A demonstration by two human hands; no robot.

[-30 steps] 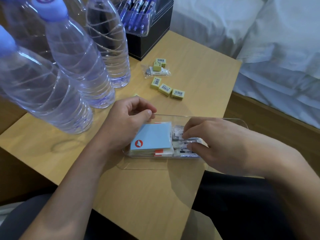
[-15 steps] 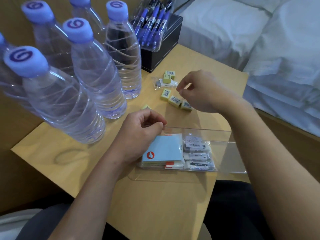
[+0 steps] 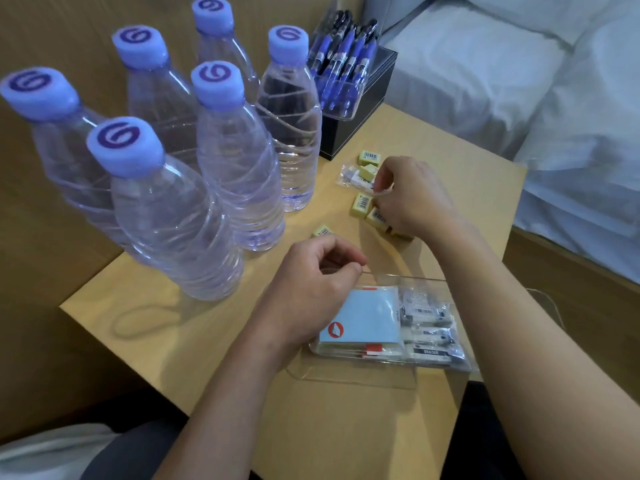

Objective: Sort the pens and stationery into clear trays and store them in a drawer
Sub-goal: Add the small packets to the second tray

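On the desk [image 3: 304, 431] in front of me, seen from the head camera, the tray [image 3: 349, 377] sits at the near edge between my two forearms. Its left part holds a blue pad [image 3: 367, 320] lying on other flat packs with red marks. Its right part holds wrapped white erasers [image 3: 431, 336] laid side by side, one of them labelled ERASER.

My left hand [image 3: 311, 282] is at the tray's far left corner with its fingers curled. Its grip is narrow, with thumb and forefinger pinching the rim.

My right hand [image 3: 414, 199] is further out over the desk, apart from the tray, knuckles up and fingers curled down into a loose group of yellow erasers [image 3: 362, 204]. It touches that group beside a small clear bag [image 3: 348, 176] that has one yellow eraser on it. I cannot tell whether this grip has closed on anything, because the hand hides its own fingertips.

A stray eraser [image 3: 322, 231] lies alone just beyond my left hand. Six bottles [image 3: 239, 161] with lilac caps stand upright to the left. At the desk's far side, a black box [image 3: 360, 133] carries a clear holder [image 3: 343, 109] full of blue pens [image 3: 341, 69]. A white bed [image 3: 536, 98] lies to the right of the desk.
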